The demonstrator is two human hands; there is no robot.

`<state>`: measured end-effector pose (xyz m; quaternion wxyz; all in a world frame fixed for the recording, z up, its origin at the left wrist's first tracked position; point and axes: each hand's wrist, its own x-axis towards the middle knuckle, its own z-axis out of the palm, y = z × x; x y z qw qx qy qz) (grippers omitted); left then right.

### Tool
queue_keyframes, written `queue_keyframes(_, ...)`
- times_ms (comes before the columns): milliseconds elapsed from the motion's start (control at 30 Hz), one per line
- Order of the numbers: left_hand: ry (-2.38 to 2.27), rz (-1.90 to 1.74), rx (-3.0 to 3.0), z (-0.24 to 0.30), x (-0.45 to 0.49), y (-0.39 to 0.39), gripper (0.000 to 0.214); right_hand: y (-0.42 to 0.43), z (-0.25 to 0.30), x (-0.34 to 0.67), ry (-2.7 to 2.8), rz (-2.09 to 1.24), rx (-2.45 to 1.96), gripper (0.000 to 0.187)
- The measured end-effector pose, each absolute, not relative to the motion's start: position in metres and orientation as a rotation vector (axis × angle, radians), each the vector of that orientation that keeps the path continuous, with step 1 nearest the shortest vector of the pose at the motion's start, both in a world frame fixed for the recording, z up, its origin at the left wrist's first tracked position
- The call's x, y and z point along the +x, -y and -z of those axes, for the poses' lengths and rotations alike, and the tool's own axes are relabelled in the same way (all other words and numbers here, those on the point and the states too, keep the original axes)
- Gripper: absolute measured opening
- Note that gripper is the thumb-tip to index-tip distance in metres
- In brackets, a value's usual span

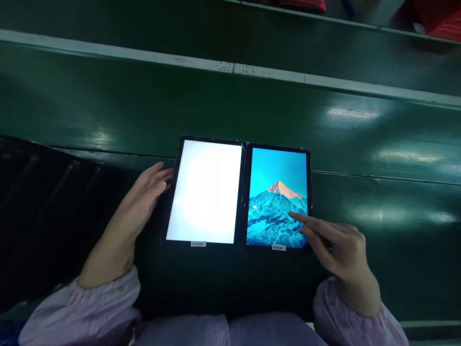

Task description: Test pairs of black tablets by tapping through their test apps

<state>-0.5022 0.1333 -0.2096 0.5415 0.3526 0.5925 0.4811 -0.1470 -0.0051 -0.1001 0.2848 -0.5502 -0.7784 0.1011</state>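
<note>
Two tablets lie side by side in front of me. The left tablet (207,192) shows a bright white screen; the right tablet (277,192) displays a snowy mountain under a blue sky. Each has a small white label at its lower edge. My left hand (146,190) rests by the left tablet's outer edge, fingers extended, with the tips at that edge; I cannot tell whether they press on it. Over the mountain picture, my right hand (340,245) points its index finger at the screen, the other fingers partly bent, holding nothing.
The tablets lie on a dark green work surface (389,211). A pale metal strip (268,72) runs across behind them. Black ribbed material (54,216) lies at the left. Red items (442,19) stand at the far upper right.
</note>
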Motion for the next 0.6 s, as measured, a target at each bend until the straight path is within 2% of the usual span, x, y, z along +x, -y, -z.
queue_keyframes(433, -1.506, -0.990, 0.951, 0.199, -0.504, -0.130, 0.073, 0.015, 0.089, -0.161, 2.244, -0.666, -1.356, 0.037)
queue_keyframes(600, -1.556, -0.963, 0.981, 0.198, -0.502, -0.131, 0.077, 0.020, 0.090, -0.163, 2.234, -0.687, -1.398, 0.037)
